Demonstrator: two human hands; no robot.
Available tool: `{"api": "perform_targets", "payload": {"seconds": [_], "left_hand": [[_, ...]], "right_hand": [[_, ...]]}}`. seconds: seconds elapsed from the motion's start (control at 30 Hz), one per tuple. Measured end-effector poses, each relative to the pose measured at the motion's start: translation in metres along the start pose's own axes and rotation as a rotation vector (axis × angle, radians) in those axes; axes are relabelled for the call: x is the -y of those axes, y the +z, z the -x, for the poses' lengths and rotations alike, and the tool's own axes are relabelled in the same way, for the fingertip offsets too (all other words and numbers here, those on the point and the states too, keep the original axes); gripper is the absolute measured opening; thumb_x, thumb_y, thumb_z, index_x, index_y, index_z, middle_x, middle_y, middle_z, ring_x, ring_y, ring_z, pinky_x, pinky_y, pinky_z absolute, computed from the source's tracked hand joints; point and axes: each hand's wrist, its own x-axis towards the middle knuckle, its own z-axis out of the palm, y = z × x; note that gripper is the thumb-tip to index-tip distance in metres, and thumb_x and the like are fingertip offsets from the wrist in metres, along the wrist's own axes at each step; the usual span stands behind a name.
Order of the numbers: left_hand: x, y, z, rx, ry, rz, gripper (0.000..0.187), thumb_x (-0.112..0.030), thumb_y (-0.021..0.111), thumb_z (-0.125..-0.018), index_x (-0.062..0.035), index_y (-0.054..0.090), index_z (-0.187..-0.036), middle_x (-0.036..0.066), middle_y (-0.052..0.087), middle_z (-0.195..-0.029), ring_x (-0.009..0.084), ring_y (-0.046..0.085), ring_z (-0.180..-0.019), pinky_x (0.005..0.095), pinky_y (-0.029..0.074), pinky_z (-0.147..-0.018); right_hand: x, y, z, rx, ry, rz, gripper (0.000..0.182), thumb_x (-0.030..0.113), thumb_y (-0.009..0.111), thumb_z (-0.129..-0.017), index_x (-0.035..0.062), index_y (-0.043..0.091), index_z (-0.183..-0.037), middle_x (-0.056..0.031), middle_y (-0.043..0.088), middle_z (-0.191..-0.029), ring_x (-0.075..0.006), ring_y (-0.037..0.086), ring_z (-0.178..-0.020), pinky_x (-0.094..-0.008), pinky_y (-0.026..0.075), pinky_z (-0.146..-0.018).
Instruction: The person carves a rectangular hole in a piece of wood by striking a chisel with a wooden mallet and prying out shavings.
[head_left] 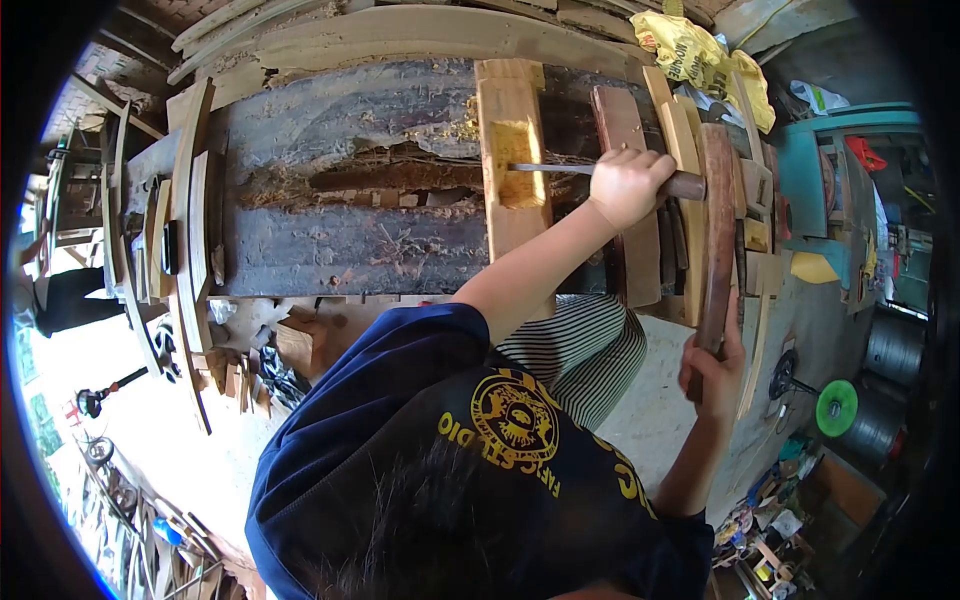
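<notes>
My left hand point(630, 187) is wrapped round the handle of a chisel point(550, 168), which lies nearly level across this view. The blade's tip is inside a rectangular recess cut into a light wooden block point(515, 225). Beyond my fist the brown butt of the handle sticks out, close to a long reddish-brown wooden bar point(716, 220). My right hand point(718, 372) is closed around the near end of that bar, and its far end reaches up past the chisel handle. Pale shavings lie in and around the recess.
The block rests across a dark, worn bench point(350, 240) with a long ragged gap along its middle. Several wood pieces point(625, 140) lie right of the block; more boards point(190, 200) stand left. A yellow bag point(705, 60) sits at the back right, near a teal machine frame point(808, 185).
</notes>
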Motion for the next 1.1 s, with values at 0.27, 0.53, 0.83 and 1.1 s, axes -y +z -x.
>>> {"api": "perform_targets", "payload": {"seconds": [0.27, 0.53, 0.83, 1.1], "left_hand": [[0.0, -0.003, 0.001, 0.02, -0.002, 0.008, 0.026, -0.016, 0.073, -0.058, -0.017, 0.062, -0.082, 0.0, 0.06, -0.065, 0.0199, 0.061, -0.061, 0.0336, 0.048, -0.057], [0.003, -0.003, 0.002, 0.01, 0.022, 0.002, 0.028, -0.015, 0.073, -0.057, -0.0165, 0.061, -0.083, 0.0, 0.059, -0.064, 0.0198, 0.061, -0.06, 0.0335, 0.048, -0.057], [0.001, -0.006, 0.002, -0.032, -0.003, -0.004, 0.027, -0.017, 0.073, -0.057, -0.0163, 0.06, -0.08, 0.0, 0.059, -0.063, 0.0196, 0.06, -0.058, 0.033, 0.047, -0.055], [0.01, -0.003, 0.002, 0.016, 0.029, -0.03, 0.025, -0.017, 0.071, -0.057, -0.0189, 0.061, -0.08, 0.002, 0.058, -0.061, 0.0217, 0.061, -0.055, 0.0367, 0.047, -0.051]], "right_hand": [[-0.011, 0.005, -0.005, -0.225, -0.191, -0.209, 0.089, -0.009, 0.053, -0.071, 0.0122, 0.023, -0.152, -0.0068, 0.054, -0.068, -0.0096, 0.045, -0.041, -0.0226, 0.037, -0.036], [0.011, 0.001, 0.006, -0.178, -0.173, -0.223, 0.084, -0.003, 0.054, -0.072, 0.0076, 0.024, -0.151, -0.0057, 0.05, -0.066, -0.0099, 0.042, -0.039, -0.0225, 0.034, -0.034], [0.0, -0.01, 0.011, -0.024, -0.021, -0.125, 0.093, -0.005, 0.054, -0.068, 0.0131, 0.019, -0.153, -0.0066, 0.05, -0.059, -0.0113, 0.042, -0.038, -0.0234, 0.035, -0.035], [-0.009, 0.003, 0.014, 0.065, -0.093, 0.059, 0.095, -0.006, 0.055, -0.07, 0.0128, 0.012, -0.154, -0.0058, 0.052, -0.064, -0.0106, 0.046, -0.044, -0.0234, 0.038, -0.038]]}}
